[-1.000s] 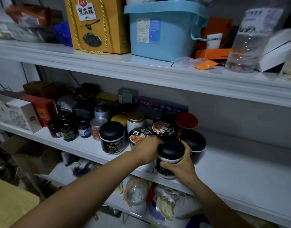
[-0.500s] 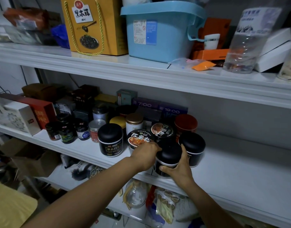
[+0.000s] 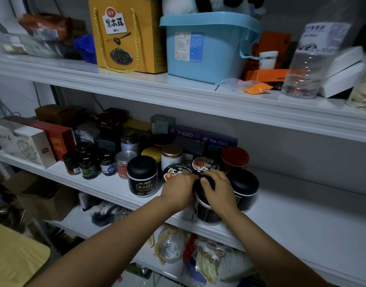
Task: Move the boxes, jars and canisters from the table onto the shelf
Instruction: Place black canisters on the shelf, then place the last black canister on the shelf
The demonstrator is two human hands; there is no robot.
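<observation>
Bare shelf (image 3: 302, 214) lies open right of the rightmost black canister (image 3: 243, 189) (jars (image 3: 88, 164) and boxes (image 3: 22, 141) crowd the left).

Dimly lit, with white shelves (image 3: 198, 96) running across a grey wall (image 3: 292, 158) and a yellow table (image 3: 12, 257) corner at lower left.

Your left hand (image 3: 179, 189) and right hand (image 3: 218, 189) cover the lid of the black round canister with a white band (image 3: 207, 212). The left fingertips are hidden, so you cannot tell its grip. At two o'clock the clear plastic bottle (image 3: 310, 65) is blurred and its top is cut off. At twelve the black-and-white plush toy (image 3: 209, 4) is cropped.
</observation>
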